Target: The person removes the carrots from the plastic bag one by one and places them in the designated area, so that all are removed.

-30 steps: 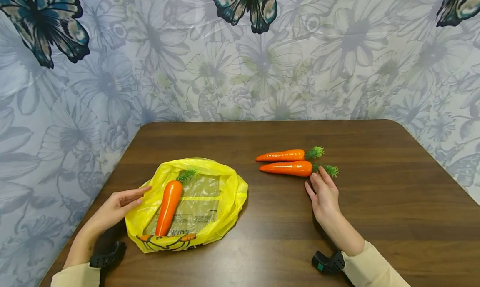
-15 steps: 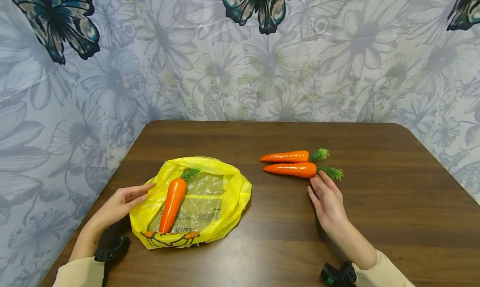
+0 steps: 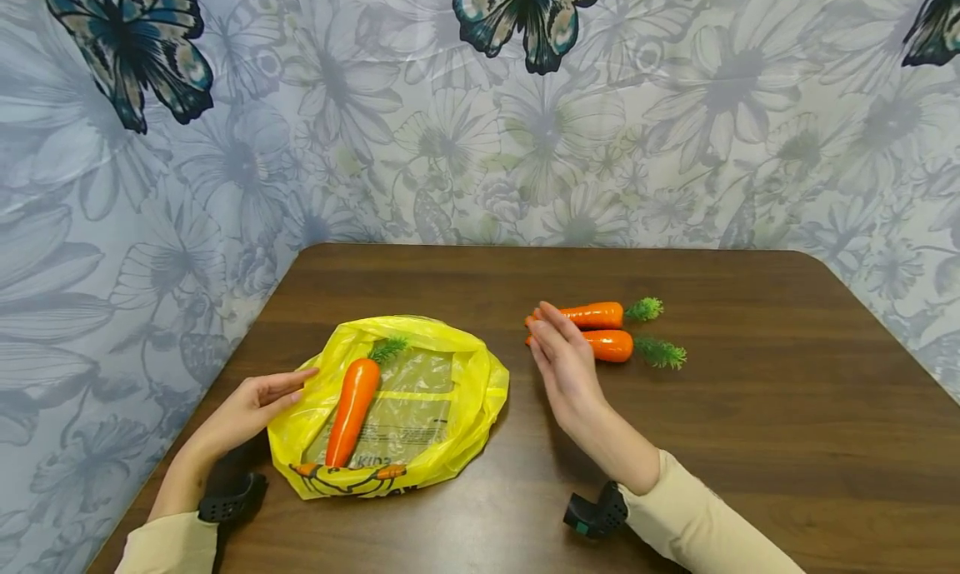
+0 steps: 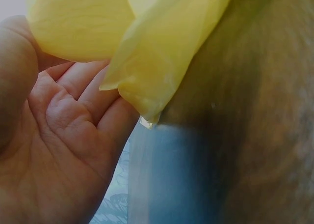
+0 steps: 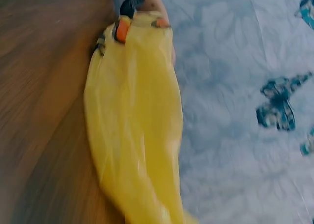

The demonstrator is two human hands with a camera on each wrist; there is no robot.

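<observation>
A yellow plastic bag point(image 3: 480, 382) lies on the table with its mouth wide. One orange toy carrot point(image 3: 352, 411) with a green top rests inside. My left hand point(image 3: 243, 411) holds the bag's left rim; in the left wrist view the yellow plastic point(image 4: 157, 52) runs between thumb and fingers. Two more carrots lie side by side at the right, a far carrot point(image 3: 600, 315) and a near carrot point(image 3: 613, 346). My right hand point(image 3: 570, 378), empty with fingers straight, hides their pointed ends; whether it touches them I cannot tell. The right wrist view shows the bag point(image 5: 142, 116) from its side.
Everything stands on a brown wooden table point(image 3: 750, 407) with rounded far corners. Behind it rises a floral wall covering point(image 3: 450, 157) with butterfly figures point(image 3: 528, 16). Each wrist wears a black band, such as the right band point(image 3: 596, 511).
My right hand has left the near carrot's green top and moved left to the pointed ends. The left hand stays at the bag's rim. The head view has shifted slightly.
</observation>
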